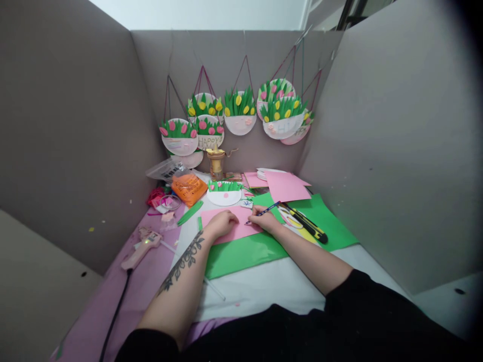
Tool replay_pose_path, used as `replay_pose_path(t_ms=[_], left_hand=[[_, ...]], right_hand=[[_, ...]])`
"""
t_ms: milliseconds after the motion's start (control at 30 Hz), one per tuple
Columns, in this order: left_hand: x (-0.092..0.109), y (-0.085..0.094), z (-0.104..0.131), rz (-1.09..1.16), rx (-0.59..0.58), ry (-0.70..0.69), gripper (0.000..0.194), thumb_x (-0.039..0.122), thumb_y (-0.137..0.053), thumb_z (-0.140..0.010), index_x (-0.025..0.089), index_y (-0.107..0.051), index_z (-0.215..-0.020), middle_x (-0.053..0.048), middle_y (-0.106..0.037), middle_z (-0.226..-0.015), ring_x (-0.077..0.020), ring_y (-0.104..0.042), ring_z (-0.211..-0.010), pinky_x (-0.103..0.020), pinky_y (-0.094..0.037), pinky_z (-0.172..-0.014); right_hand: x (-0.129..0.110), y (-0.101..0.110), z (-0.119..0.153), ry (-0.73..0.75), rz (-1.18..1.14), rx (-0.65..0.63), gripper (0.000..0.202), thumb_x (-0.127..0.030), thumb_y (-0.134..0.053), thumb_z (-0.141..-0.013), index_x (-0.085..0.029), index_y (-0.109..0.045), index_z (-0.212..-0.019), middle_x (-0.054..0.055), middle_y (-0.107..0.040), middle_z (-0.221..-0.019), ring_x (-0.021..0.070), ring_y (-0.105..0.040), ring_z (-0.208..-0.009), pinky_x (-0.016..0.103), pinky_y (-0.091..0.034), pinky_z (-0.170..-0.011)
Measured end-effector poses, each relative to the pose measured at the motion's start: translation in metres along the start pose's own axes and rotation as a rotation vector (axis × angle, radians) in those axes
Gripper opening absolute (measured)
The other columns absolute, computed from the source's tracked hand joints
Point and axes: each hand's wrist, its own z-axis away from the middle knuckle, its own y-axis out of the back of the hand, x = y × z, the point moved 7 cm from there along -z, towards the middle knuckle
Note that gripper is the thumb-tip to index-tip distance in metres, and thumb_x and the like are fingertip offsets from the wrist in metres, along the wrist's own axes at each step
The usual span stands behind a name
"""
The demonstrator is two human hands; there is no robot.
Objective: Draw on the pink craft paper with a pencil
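A sheet of pink paper (241, 232) lies on a larger green sheet (245, 256) before me. My left hand (223, 224) rests on the left part of the pink paper, its fingers loosely bent and holding nothing that I can see. In my right hand (262, 219) is a dark patterned pencil (272, 206), tilted, its tip at the pink paper. Just behind the paper sits a white half-round paper plate (225, 198) with green paper leaves and pink flowers. A black and yellow utility knife (315, 231) lies beside my right wrist, close to scissors (290, 219).
At left are a pink hot glue gun (141, 250) with a black cord, a green paper strip (190, 213) and an orange bag (189, 189). More pink sheets (289, 187) lie at back right. Finished plate baskets (240, 123) hang on the grey back panel (234, 45). Side panels enclose the table.
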Motion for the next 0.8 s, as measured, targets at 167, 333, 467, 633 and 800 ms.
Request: replay_pose_path(t_ms=[167, 333, 467, 633, 800], left_hand=[[-0.0009, -0.0003, -0.0001, 0.005, -0.001, 0.01, 0.029, 0.012, -0.046, -0.074, 0.017, -0.07, -0.091, -0.005, -0.068, -0.095, -0.0157, -0.061, -0.085, -0.024, -0.045, -0.084], [-0.0012, -0.0003, -0.0001, -0.001, 0.0, 0.006, 0.03, 0.012, -0.046, -0.074, 0.017, -0.07, -0.091, -0.005, -0.068, -0.096, -0.0153, -0.06, -0.085, -0.024, -0.045, -0.085], [-0.0022, -0.0008, -0.0002, 0.006, 0.006, 0.01, 0.03, 0.012, -0.045, -0.074, 0.017, -0.07, -0.091, -0.005, -0.068, -0.096, -0.015, -0.061, -0.084, -0.025, -0.045, -0.085], [-0.0032, -0.0021, -0.0007, 0.011, -0.003, 0.011, 0.031, 0.012, -0.045, -0.073, 0.017, -0.07, -0.091, -0.005, -0.068, -0.096, -0.0149, -0.061, -0.086, -0.024, -0.045, -0.086], [-0.0028, -0.0012, -0.0007, 0.022, 0.003, 0.004, 0.03, 0.011, -0.046, -0.075, 0.017, -0.07, -0.091, -0.005, -0.067, -0.095, -0.0153, -0.061, -0.086, -0.025, -0.044, -0.086]], right_hand=[[-0.0014, 0.0016, 0.0002, 0.009, -0.004, 0.011, 0.022, -0.023, -0.057, -0.056, -0.021, -0.036, -0.053, -0.008, -0.043, -0.041, 0.0101, -0.047, -0.043, 0.021, -0.037, -0.043], [-0.0027, 0.0047, -0.0002, 0.033, 0.026, 0.034, 0.02, -0.021, -0.056, -0.056, -0.02, -0.036, -0.052, -0.007, -0.044, -0.043, 0.0092, -0.045, -0.043, 0.02, -0.033, -0.042], [-0.0025, 0.0062, -0.0008, 0.039, 0.045, 0.048, 0.019, -0.021, -0.055, -0.055, -0.02, -0.036, -0.051, -0.007, -0.042, -0.043, 0.0093, -0.044, -0.044, 0.02, -0.032, -0.042], [-0.0021, 0.0074, -0.0008, 0.032, 0.046, 0.065, 0.019, -0.021, -0.053, -0.055, -0.02, -0.035, -0.051, -0.007, -0.04, -0.043, 0.0092, -0.042, -0.042, 0.02, -0.03, -0.041], [0.0012, 0.0086, -0.0025, 0.036, 0.054, 0.085, 0.017, -0.021, -0.052, -0.055, -0.02, -0.036, -0.051, -0.007, -0.041, -0.043, 0.0087, -0.041, -0.041, 0.02, -0.03, -0.039]])
